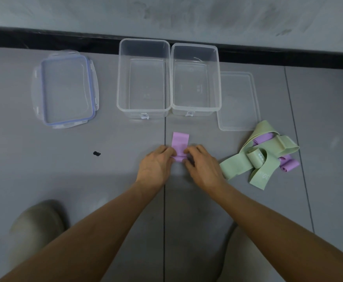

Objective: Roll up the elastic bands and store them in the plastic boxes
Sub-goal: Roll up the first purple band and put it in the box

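Observation:
A purple elastic band (180, 142) lies flat on the grey floor, its near end partly rolled. My left hand (156, 165) pinches the roll's left side and my right hand (202, 165) pinches its right side. Two clear plastic boxes stand open behind it, the left box (123, 78) and the right box (217, 84), with nothing inside either. To the right lies a tangled pile of green bands (256, 159) with purple bands (288, 164) mixed in.
A clear lid with a blue seal (64, 88) lies at the left. A plain clear lid (237, 100) lies right of the boxes. A small black speck (97, 153) marks the floor. A black skirting and wall run behind. My shoes show near the bottom.

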`<action>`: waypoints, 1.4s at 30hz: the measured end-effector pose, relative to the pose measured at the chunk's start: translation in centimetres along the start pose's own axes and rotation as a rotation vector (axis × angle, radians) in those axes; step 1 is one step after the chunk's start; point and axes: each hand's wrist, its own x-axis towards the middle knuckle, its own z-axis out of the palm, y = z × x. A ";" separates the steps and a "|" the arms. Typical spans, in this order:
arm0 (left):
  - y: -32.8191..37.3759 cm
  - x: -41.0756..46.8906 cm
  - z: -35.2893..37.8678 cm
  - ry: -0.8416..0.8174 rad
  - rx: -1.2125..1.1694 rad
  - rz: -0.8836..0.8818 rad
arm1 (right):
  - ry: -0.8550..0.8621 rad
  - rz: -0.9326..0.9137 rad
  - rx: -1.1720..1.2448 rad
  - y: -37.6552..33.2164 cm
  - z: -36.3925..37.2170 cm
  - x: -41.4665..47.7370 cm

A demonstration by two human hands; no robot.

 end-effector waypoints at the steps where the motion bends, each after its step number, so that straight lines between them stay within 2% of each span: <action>1: 0.1 0.2 0.0 0.000 0.009 -0.011 | 0.015 -0.006 0.005 -0.1 -0.1 0.1; 7: 0.5 1.5 -0.6 -0.042 -0.001 -0.085 | -0.044 -0.068 -0.111 0.3 -0.3 0.4; 13: -0.1 0.5 -0.7 -0.046 0.005 0.031 | -0.015 0.002 -0.014 0.2 -0.6 1.3; 17: -0.3 0.8 -0.8 -0.035 0.016 0.050 | -0.062 -0.012 -0.004 0.4 -0.5 1.0; 26: 0.0 0.8 -0.3 -0.042 0.024 -0.012 | 0.022 0.003 0.017 0.0 -0.3 0.1; 29: 0.2 1.0 -0.5 -0.058 0.017 -0.053 | 0.000 -0.013 -0.020 0.0 -0.4 0.4; 33: 0.4 0.7 -0.7 -0.032 -0.026 -0.060 | -0.035 -0.044 -0.081 0.1 -0.3 0.4; 42: 0.0 0.6 -0.5 -0.018 0.022 -0.022 | -0.002 0.033 -0.010 0.1 -0.5 1.0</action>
